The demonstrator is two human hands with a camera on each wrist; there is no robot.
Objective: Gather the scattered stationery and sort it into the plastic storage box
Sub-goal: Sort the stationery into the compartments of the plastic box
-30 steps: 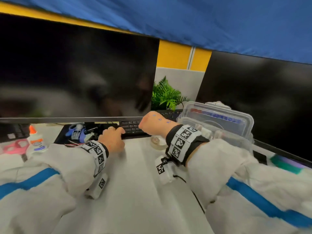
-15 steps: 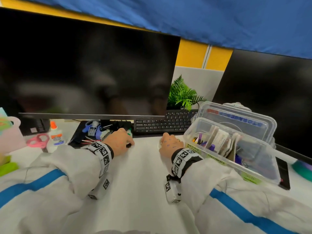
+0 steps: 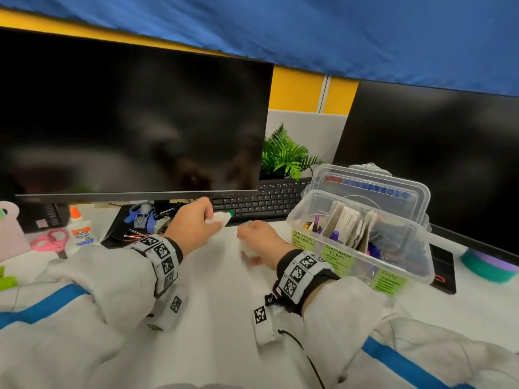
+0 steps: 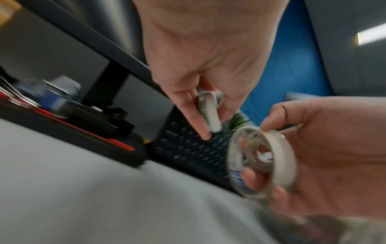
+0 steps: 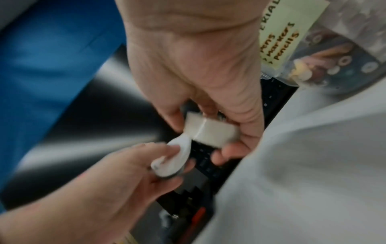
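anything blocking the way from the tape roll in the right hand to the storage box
Nothing visible does. The right hand holds the tape roll just left of the storage box, whose top is open.

Two monitors, one keyboard, one plastic storage box, one glue bottle, one scissors, two hands.

Pink scissors, green labels

White desk; box; keyboard
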